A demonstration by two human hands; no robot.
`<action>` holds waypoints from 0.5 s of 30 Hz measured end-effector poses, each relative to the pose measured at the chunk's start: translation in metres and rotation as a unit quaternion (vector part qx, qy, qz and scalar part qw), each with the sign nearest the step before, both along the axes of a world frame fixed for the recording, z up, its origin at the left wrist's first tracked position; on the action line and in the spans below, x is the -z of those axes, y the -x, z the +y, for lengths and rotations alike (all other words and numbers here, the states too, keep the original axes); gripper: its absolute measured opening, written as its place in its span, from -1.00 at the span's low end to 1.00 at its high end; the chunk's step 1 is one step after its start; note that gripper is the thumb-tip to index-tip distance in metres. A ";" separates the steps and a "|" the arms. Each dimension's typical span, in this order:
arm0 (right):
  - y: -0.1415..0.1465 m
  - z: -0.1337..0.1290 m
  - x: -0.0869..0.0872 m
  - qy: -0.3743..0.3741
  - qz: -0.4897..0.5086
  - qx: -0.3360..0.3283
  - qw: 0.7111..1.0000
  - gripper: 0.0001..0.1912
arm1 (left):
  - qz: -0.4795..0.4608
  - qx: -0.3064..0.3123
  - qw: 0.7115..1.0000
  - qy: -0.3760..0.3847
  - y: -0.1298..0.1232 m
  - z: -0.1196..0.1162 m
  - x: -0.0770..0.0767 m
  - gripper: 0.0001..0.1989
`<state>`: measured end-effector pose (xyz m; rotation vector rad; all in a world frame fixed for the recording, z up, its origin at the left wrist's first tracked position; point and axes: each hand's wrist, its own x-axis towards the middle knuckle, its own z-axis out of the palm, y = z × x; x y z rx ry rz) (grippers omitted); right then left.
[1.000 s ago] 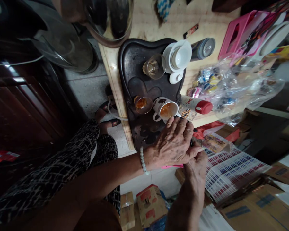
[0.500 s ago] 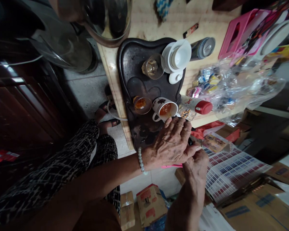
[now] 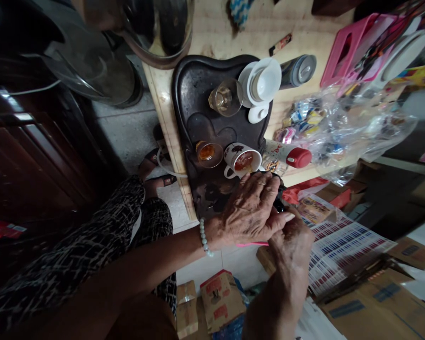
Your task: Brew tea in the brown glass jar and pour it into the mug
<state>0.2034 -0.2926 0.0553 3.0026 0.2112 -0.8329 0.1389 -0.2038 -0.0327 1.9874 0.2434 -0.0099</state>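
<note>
Fingers close together, my left hand point(image 3: 248, 212) lies over a black vessel point(image 3: 279, 200), mostly hidden under it. My right hand point(image 3: 292, 236) is closed round the vessel's handle side, beside my left thumb; the handle is hidden. The vessel's mouth is at the rim of a white two-handled mug point(image 3: 233, 153), where a thin stream seems to enter reddish liquid. The mug stands on a dark tray point(image 3: 198, 85), beside a small glass point(image 3: 214, 156) with amber contents. A clear glass point(image 3: 230, 97), white stacked cups point(image 3: 265, 85) and a white lid point(image 3: 258, 113) are farther up the tray.
Right of the tray are a red-capped bottle point(image 3: 299, 158), a can point(image 3: 304, 71), a plastic bag of small packets point(image 3: 340, 118) and a pink basket point(image 3: 335, 56). A large pot point(image 3: 156, 61) stands upper left. Cardboard boxes point(image 3: 221, 300) lie below.
My right hand has shifted slightly right and down, and my left hand slightly left. More of the black vessel shows between them. The liquid in the mug looks a little higher.
</note>
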 end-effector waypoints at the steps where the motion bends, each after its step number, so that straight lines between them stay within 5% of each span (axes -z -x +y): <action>1: 0.000 -0.001 0.000 0.006 -0.004 -0.013 1.000 -0.46 | 0.002 -0.003 1.000 0.007 0.000 -0.001 0.001 -0.25; 9: 0.003 0.002 -0.001 0.007 -0.048 -0.024 0.999 -0.40 | -0.010 0.018 0.999 0.045 -0.001 -0.002 0.005 -0.25; 15: 0.012 0.005 0.000 -0.032 -0.048 0.060 0.997 -0.48 | -0.034 0.016 0.999 0.028 -0.001 -0.003 0.002 -0.24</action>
